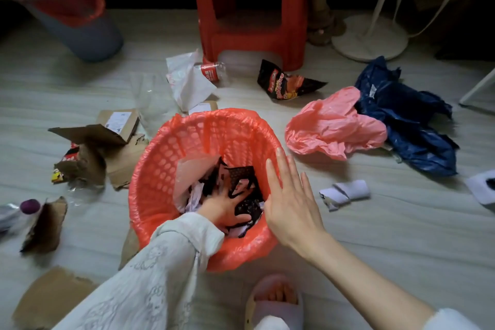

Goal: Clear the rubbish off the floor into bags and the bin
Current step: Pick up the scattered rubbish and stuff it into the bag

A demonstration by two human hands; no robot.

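Observation:
A mesh bin lined with a red bag (166, 169) stands on the floor in front of me. My left hand (225, 209) reaches down inside it, fingers spread and pressing on black and white wrappers (241, 182) at the bottom. My right hand (289, 195) hovers flat and open over the bin's right rim, holding nothing. Rubbish lies all around: torn cardboard (107, 136) at the left, a white bag (187, 80) and a crushed bottle (213, 72) behind, a black snack packet (286, 83), a pink bag (332, 126) and a dark blue bag (409, 120) at the right.
A grey bin with a red liner (67, 8) stands at the back left. A red plastic stool (249, 8) and a white fan base (369, 40) stand behind. Crumpled paper (345, 193) lies right of the bin. My slippered foot (276, 300) is near the bottom.

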